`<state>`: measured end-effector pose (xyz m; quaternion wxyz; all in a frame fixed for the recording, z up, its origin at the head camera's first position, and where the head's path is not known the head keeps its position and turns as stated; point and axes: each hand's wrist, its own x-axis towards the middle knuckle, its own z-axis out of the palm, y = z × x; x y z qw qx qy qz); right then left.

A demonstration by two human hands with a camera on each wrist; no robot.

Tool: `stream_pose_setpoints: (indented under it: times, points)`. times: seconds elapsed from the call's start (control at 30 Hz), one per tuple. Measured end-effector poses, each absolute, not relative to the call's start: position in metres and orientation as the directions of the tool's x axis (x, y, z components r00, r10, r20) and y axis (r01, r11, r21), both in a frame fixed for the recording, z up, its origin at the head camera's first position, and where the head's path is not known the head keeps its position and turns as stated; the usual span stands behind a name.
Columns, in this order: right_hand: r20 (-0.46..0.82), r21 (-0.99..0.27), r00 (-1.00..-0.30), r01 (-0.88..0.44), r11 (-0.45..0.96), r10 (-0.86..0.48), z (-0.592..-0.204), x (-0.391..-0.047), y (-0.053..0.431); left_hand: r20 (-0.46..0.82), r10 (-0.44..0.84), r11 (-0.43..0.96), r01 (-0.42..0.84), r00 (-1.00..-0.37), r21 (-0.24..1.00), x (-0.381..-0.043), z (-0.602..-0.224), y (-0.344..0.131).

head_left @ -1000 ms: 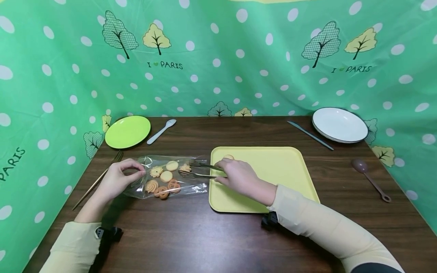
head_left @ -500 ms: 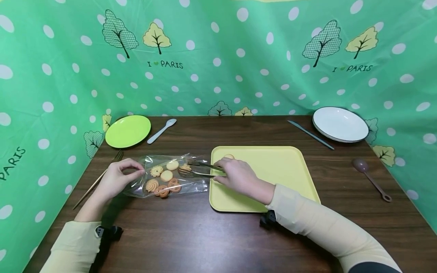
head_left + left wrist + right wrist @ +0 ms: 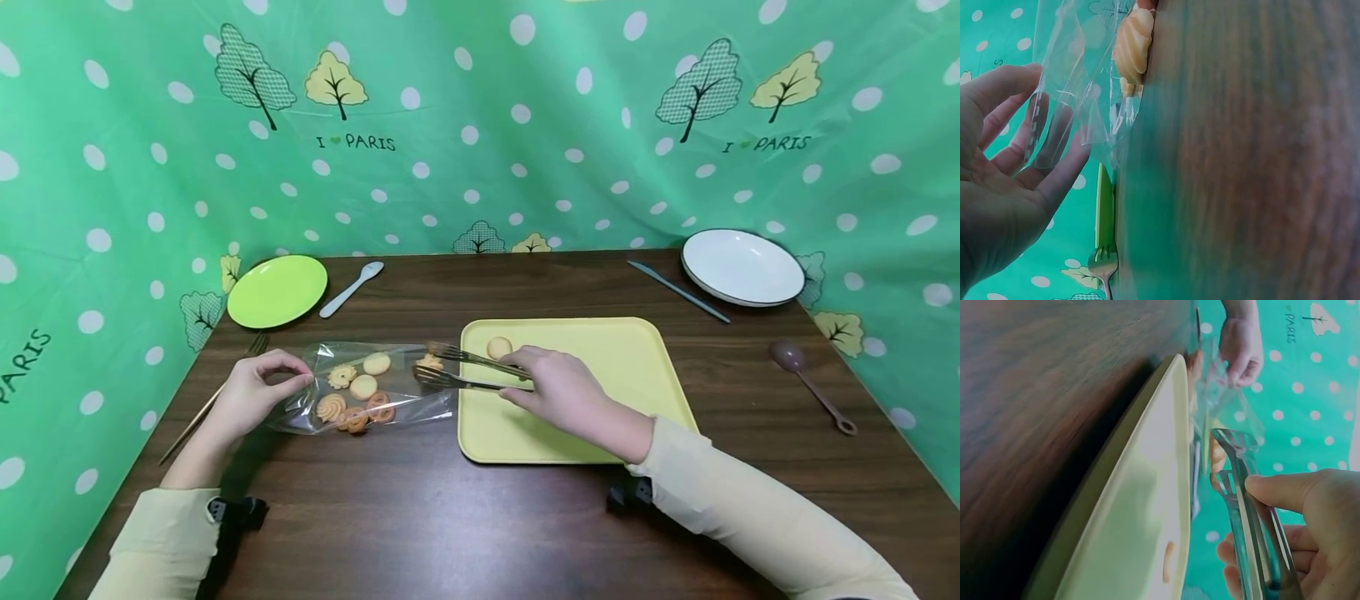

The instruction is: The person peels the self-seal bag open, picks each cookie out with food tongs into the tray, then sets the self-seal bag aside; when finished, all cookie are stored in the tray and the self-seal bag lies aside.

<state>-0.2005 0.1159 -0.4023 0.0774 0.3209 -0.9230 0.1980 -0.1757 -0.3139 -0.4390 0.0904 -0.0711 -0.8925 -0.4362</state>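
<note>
fingers of the right hand (image 3: 558,387) are clamped on a pair of metal tongs (image 3: 480,360), thumb on one arm and the others on the far arm. fingers of the left hand (image 3: 258,392) pinch the corner of a clear bag (image 3: 423,410) at its end away from the tongs. the cookie (image 3: 430,362) sits between the toothed tips of the tongs, near the bag's mouth and just beside the yellow tray (image 3: 555,440); whether both tips press on it, i cannot tell. the other cookies (image 3: 363,387) lie deeper in the bag on the table (image 3: 420,517), and one round cookie (image 3: 499,347) rests on the tray.

the cookie looks to be light, dry and stiff, and likely crumbly, so a hard squeeze could crack it. its ridged shape should give the tips some bite; the best hold is probably across its thick middle, one tip on each side, with only mild pressure, since a thin edge may snap off. the tongs' smooth arms could slip, so a steady grip partway along them seems right. the bag's film is thin, limp and slick; it probably wants pinching at the corner, clear of the cookies, as the left hand does.
</note>
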Motion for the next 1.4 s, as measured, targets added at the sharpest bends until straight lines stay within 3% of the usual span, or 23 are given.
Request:
stream_pose_setpoints:
  times: [0.47,0.67,1.17,1.4]
  points:
    - [0.353,-0.331,-0.846,-0.513,0.792,-0.400,-0.404,-0.198,0.202,0.169,0.031,0.628,0.151,-0.985,0.764,-0.178,-0.432,-0.313]
    - [0.291,-0.347,-0.891,-0.439,0.829,-0.349,-0.415,-0.203,0.220,0.172,0.026,0.635,0.149,-0.985,0.758,-0.176,-0.430,-0.318]
    - [0.202,-0.306,-0.913,-0.403,0.862,-0.355,-0.406,-0.210,0.223,0.128,-0.003,0.616,0.099,-0.992,0.782,-0.177,-0.431,-0.317]
    - [0.272,-0.347,-0.843,-0.536,0.769,-0.465,-0.399,-0.201,0.192,0.132,-0.006,0.597,0.102,-0.991,0.796,-0.177,-0.433,-0.316]
